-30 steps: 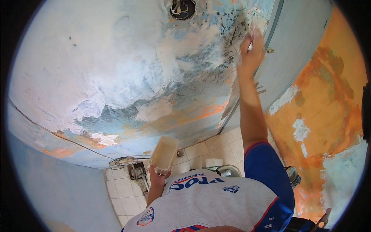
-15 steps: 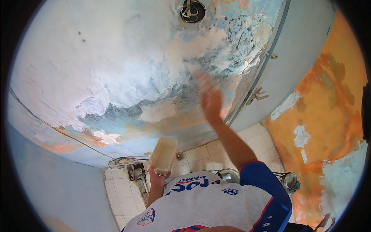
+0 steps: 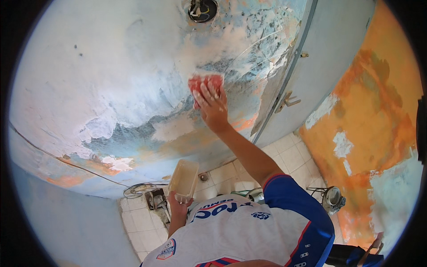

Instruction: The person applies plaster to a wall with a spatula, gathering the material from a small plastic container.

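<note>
My right hand point(image 3: 210, 101), dusted with white, presses a flat red putty spreader point(image 3: 205, 84) against the patchy wall point(image 3: 133, 89). Its fingers lie over the back of the spreader, and pale filler shows along the spreader's upper edge. Lower down, my left hand point(image 3: 178, 204) grips the near end of a rectangular cream plastic tub point(image 3: 183, 180). The tub is tilted, its open side in view, with pale smears inside. Around the spreader the wall has whitish filler, dark bluish bare areas and orange stains.
A round wall opening point(image 3: 203, 10) with wires sits above my right hand. To the right are a grey door point(image 3: 318, 84) with a handle point(image 3: 289, 101) and an orange wall point(image 3: 378, 115). A cable point(image 3: 66, 158) runs along the lower left wall. A metal pot-like thing point(image 3: 332, 198) stands on the tiled floor.
My right hand, blurred before, has moved left and is now flat against the wall with the red spreader plainly visible. My left hand still holds the tub, almost unmoved.
</note>
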{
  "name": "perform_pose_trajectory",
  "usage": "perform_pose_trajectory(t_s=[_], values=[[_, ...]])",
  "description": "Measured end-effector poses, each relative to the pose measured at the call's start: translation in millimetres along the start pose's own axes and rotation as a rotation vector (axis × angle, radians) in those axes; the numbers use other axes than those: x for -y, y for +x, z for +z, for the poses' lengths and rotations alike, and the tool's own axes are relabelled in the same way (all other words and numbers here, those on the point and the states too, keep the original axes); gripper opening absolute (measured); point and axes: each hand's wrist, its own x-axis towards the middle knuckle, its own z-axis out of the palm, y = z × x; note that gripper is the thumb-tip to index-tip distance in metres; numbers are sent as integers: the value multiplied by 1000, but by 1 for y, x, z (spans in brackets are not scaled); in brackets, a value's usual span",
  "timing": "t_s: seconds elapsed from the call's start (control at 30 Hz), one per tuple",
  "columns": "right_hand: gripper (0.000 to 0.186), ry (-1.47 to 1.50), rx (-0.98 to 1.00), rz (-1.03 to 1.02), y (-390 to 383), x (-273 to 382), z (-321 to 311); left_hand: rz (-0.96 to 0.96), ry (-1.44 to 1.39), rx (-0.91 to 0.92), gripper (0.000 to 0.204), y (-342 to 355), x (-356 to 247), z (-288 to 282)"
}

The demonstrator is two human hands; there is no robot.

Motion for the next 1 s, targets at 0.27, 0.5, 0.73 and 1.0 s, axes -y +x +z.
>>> perform_pose_trajectory(t_s=[0.27, 0.5, 0.73, 1.0], values=[[44, 102, -410, 250, 130, -71, -99, 29, -40, -58, 73, -27, -3, 18], [54, -197, -150, 161, 103, -115, -16, -61, 27, -20, 70, -9, 7, 4], [58, 175, 180, 148, -54, 32, -6, -5, 76, -13, 69, -20, 0, 27], [42, -107, -409, 258, 124, -120, -88, 38, 24, 19, 71, -31, 5, 6]])
